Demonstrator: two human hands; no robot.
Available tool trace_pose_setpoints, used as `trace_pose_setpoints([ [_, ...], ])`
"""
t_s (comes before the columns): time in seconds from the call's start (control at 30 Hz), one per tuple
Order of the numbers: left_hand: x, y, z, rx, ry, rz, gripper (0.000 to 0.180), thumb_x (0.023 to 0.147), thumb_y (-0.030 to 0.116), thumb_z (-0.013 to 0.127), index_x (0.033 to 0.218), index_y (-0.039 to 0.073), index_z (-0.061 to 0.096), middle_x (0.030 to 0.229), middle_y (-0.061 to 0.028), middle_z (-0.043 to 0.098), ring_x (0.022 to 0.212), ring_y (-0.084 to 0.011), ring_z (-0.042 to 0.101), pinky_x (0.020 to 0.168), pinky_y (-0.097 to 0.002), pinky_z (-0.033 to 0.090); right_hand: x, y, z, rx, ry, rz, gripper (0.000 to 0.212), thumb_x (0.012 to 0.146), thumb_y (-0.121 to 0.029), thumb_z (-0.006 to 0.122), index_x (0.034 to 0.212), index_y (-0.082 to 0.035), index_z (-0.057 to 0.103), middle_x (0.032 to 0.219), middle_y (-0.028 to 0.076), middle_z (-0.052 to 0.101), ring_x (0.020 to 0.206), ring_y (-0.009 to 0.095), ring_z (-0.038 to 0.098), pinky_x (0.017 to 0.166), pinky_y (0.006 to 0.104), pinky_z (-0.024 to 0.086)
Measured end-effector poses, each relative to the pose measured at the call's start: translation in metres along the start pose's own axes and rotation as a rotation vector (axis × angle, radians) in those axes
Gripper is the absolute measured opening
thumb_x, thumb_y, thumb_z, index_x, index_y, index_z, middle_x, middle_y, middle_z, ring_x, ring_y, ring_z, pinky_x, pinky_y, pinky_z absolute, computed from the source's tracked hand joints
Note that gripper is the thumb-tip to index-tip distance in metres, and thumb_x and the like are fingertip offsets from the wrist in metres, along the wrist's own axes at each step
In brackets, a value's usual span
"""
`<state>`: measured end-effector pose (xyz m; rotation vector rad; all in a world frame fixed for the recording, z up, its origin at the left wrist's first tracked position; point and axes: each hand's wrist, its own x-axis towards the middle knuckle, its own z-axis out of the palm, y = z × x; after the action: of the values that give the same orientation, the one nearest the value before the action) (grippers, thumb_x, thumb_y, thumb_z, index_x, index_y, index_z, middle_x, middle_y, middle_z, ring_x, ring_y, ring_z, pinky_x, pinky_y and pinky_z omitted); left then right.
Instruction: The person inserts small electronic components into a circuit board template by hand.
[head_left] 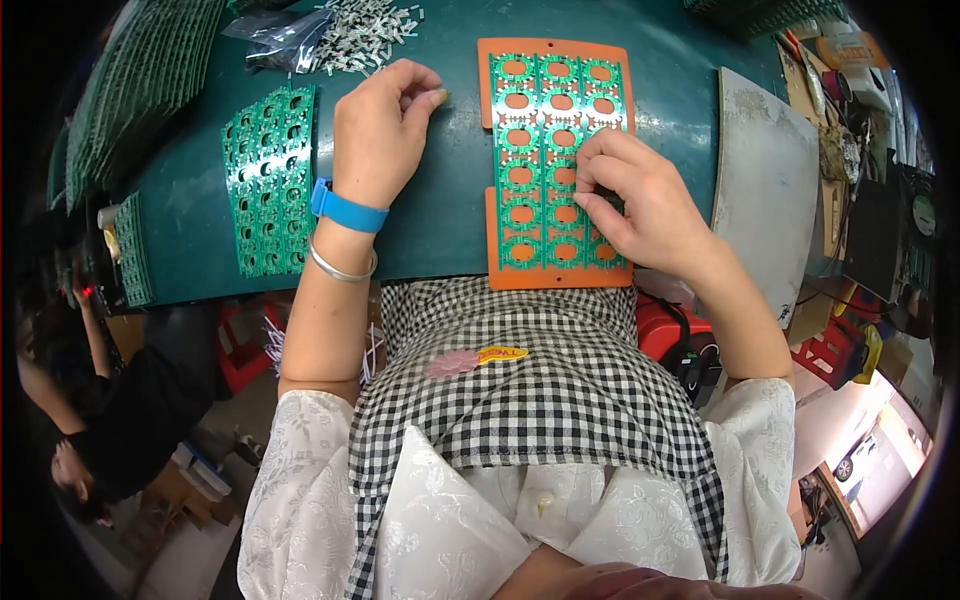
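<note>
A panel of green circuit boards (pixel 541 160) with rows of oval openings lies on an orange holder (pixel 560 282) in front of me. My right hand (pixel 645 200) is over the panel's right side, thumb and forefinger closed together; whatever they hold is too small to make out. Left of the holder, my left hand (pixel 380 130) hovers above the table with thumb and forefinger pinched, and I cannot make out what is between them. Just beyond it lies a heap of small pale components (pixel 365 35). More green board panels (pixel 270 180) rest to the left of my left wrist.
A dark plastic bag (pixel 283 42) lies beside the heap. Tall stacks of green panels (pixel 140 100) stand at the far left of the green table (pixel 430 225). A grey flat board (pixel 765 180) lies at the right. Another person (pixel 120 390) is at the lower left.
</note>
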<state>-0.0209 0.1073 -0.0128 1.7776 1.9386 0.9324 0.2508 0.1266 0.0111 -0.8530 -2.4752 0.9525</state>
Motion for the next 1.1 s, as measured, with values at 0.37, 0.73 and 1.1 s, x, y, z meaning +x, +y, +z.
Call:
trace_pose_setpoints([
  [0.37, -0.012, 0.017, -0.004, -0.161, 0.047, 0.149, 0.009, 0.088, 0.003, 0.066, 0.095, 0.003, 0.071, 0.084, -0.0090, 0.066, 0.068, -0.0175, 0.062, 0.062, -0.0297, 0.049, 0.001, -0.001, -0.002, -0.044, -0.004, -0.039, 0.009, 0.077, -0.002, 0.069, 0.085, 0.000, 0.064, 0.093, 0.009, 0.058, 0.087, 0.029, 0.061, 0.074, 0.0390, 0.052],
  [0.73, -0.033, 0.042, -0.004, -0.995, -0.263, -0.301, 0.015, 0.088, -0.001, 0.070, 0.102, -0.003, 0.064, 0.093, -0.0085, 0.071, 0.076, -0.0107, 0.066, 0.068, -0.0234, 0.055, 0.002, -0.006, 0.000, -0.183, -0.013, -0.146, 0.021, 0.071, -0.007, 0.076, 0.086, -0.003, 0.062, 0.104, 0.010, 0.062, 0.095, 0.028, 0.062, 0.076, 0.0383, 0.054],
  [1.1, -0.056, 0.058, 0.012, -1.493, -0.391, -0.582, 0.021, 0.090, 0.001, 0.068, 0.110, -0.001, 0.061, 0.090, -0.0061, 0.070, 0.072, -0.0095, 0.062, 0.064, -0.0205, 0.050, 0.020, -0.027, 0.003, -0.175, 0.371, -0.446, 0.025, 0.066, -0.003, 0.079, 0.087, -0.005, 0.066, 0.090, 0.007, 0.063, 0.078, 0.026, 0.064, 0.064, 0.0357, 0.053],
])
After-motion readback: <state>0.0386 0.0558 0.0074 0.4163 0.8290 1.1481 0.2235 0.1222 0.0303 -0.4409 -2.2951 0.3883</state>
